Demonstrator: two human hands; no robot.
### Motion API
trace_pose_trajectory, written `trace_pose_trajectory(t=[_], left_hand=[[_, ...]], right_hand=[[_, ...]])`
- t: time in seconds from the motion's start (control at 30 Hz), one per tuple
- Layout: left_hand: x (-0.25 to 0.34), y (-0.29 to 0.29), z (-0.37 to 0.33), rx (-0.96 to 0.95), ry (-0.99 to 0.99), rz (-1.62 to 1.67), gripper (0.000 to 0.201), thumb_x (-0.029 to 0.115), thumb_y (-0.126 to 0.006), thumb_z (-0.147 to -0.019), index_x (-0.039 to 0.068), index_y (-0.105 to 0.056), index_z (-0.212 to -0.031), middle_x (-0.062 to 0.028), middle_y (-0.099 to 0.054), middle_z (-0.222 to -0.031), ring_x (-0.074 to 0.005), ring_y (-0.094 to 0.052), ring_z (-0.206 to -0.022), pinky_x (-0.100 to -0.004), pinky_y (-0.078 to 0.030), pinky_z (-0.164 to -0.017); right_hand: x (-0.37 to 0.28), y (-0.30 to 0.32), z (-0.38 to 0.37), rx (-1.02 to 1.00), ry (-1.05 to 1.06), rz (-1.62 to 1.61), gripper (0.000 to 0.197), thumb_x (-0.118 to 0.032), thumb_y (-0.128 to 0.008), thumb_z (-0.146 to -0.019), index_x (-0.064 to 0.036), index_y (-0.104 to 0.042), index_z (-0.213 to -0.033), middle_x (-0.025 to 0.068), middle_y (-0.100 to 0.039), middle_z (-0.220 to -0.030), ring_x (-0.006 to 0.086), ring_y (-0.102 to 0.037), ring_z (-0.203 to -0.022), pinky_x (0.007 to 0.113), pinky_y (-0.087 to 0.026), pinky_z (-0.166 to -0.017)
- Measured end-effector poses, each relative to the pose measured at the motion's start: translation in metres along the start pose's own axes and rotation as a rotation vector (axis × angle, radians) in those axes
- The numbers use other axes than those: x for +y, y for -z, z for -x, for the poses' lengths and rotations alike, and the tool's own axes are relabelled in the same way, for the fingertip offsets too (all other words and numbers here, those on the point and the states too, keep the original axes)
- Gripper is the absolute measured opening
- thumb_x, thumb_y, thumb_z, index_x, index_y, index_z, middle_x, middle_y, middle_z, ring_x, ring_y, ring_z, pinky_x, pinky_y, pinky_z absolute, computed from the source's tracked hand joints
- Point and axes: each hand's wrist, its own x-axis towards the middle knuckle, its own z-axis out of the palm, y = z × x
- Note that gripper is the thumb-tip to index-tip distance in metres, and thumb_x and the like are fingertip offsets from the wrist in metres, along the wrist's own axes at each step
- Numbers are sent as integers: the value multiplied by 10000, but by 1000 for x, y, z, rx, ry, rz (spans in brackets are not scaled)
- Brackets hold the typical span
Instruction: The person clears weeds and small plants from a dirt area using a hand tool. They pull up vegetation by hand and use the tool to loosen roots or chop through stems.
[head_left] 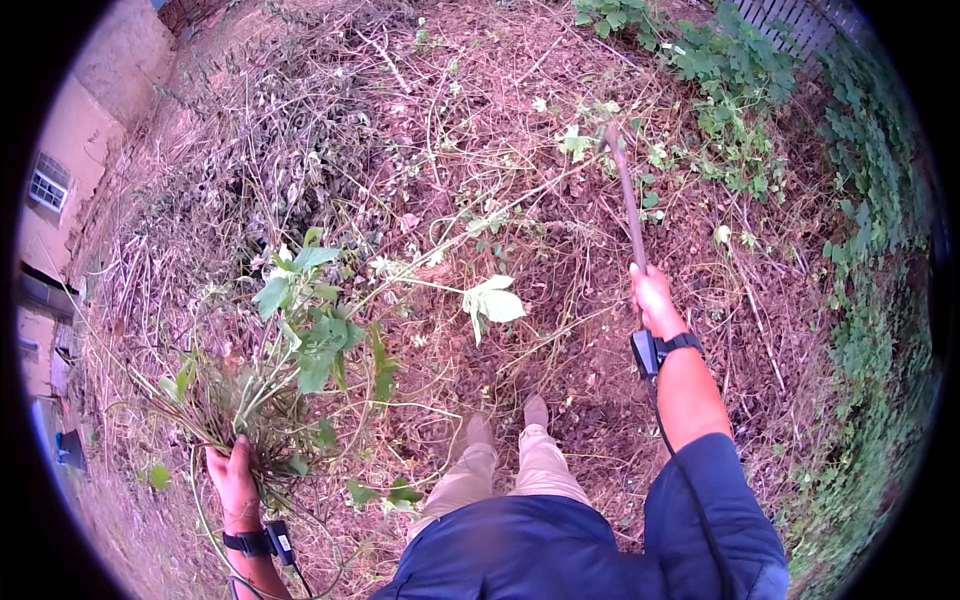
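An overgrown outdoor plot [595, 375], thick underfoot with dry stalks [130, 265] and withered leaves [268, 165], stretches in daylight beside a pale-walled building [85, 130] with a small-paned window [48, 184] at left. Leafy green vines [870, 250] sprawl along the right-hand edge, and a slatted fence [790, 20] stands at the upper right, behind more greenery [735, 75].
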Motion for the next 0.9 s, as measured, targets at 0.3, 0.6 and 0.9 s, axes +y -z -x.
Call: trace_pose_trajectory(t=[0.3,0.6,0.9], left_hand=[[-21,3,-67,182,40,-1,342,131,-607,-854,11,-517,-1161,1,-537,-748,-97,-471,-617,-249,-394,-560],[-97,139,-69,487,112,152,219,237,-644,-867,57,-556,-956,5,-541,-768,-101,-479,-674,-284,-412,-623],[-66,373,88,1115,277,319,456,348,-710,-825,-51,-634,-1033,-117,-651,-949,-230,-614,-753,-380,-529,-694]], right_hand=[[144,89,321,173,-586,-102,189,-273,-528,-972,-130,-485,-857,-20,-428,-550,105,-375,-364,264,-284,-320],[108,22,271,110,-569,-241,170,-267,-513,-978,-147,-451,-876,-15,-432,-572,112,-391,-391,279,-322,-346],[8,-34,132,-1,-242,-158,148,-274,-493,-986,-144,-453,-927,-27,-431,-604,85,-398,-410,258,-333,-351]])
